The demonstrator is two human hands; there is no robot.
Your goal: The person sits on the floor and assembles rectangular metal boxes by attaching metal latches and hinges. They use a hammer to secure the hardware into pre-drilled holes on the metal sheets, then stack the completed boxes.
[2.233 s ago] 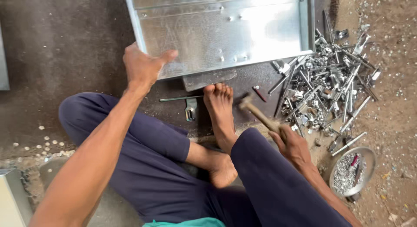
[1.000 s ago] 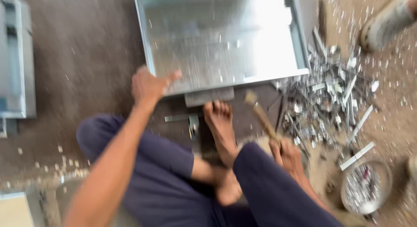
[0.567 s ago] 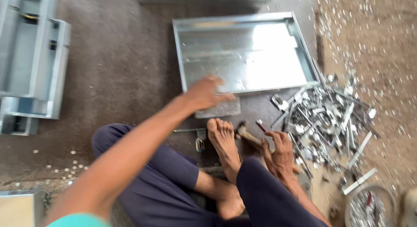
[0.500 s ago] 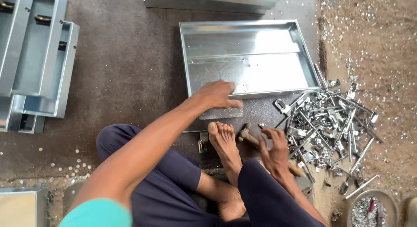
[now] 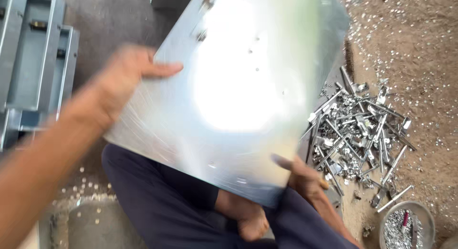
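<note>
- Our left hand (image 5: 126, 79) grips the left edge of the tray (image 5: 238, 96), thumb over the bright face, fingers hidden behind it.
- Our right hand (image 5: 303, 175) holds the lower right corner of the tray; one finger lies on the sheet, but we cannot tell how firmly the hand closes. The hammer it carried half a second ago is not visible now.
- Half a second ago the tray lay flat on the floor; now it is lifted and tilted above our crossed legs (image 5: 167, 196), its underside toward us, with strong glare. It seems we are turning it over.
- Right of the tray lies the pile of metal parts (image 5: 358, 134); further down is a bowl (image 5: 408, 225) of small pieces.
- At the far left, grey frames (image 5: 33, 63) rest on the floor.
</note>
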